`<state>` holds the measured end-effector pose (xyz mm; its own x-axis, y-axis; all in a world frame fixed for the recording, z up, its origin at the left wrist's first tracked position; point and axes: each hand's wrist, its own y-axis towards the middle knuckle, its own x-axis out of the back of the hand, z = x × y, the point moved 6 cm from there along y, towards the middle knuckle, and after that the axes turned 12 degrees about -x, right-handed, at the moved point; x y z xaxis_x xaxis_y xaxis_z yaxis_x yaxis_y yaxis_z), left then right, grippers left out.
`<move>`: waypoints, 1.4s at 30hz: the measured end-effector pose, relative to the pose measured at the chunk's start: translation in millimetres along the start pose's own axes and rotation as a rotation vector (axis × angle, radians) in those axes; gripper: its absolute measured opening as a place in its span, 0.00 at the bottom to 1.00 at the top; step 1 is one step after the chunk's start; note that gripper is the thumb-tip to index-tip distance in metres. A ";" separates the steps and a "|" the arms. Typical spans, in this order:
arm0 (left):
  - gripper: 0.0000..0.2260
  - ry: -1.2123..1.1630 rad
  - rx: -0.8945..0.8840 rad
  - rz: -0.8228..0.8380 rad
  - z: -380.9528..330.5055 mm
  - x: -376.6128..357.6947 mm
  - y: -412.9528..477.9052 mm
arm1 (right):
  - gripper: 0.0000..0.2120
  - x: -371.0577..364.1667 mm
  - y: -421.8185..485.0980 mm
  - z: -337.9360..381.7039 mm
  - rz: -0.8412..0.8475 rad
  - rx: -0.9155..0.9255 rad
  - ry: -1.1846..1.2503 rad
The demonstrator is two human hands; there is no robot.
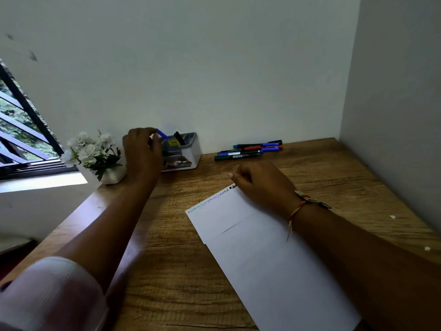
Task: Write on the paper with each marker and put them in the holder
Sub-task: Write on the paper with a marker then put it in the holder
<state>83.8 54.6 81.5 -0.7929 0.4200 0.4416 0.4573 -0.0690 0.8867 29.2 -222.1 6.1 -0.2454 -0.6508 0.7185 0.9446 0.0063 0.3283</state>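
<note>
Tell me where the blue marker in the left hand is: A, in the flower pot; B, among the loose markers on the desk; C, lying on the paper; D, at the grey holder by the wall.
D: the left hand pinches the blue marker at the top of the holder, beside a black marker standing in it.

Blue marker (162, 134) tilted over holder (192, 151); paper (262, 259) flat.
</note>
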 end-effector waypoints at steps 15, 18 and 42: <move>0.17 -0.189 -0.058 0.826 -89.2 -126.4 -40.5 | 0.13 3.0 -4.1 -0.2 -0.029 -0.064 -0.105; 0.17 -0.175 -0.075 0.843 -85.4 -136.6 -44.4 | 0.13 2.3 -3.2 -0.1 -0.027 -0.066 -0.124; 0.10 -0.127 0.036 0.661 -73.9 -120.0 -47.7 | 0.16 1.8 -2.9 4.9 -0.033 -0.037 -0.158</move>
<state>127.3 -59.3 -3.7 -0.2890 0.4029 0.8684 0.8451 -0.3188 0.4292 25.0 -219.6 9.5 -0.3051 -0.5223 0.7963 0.9421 -0.0435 0.3325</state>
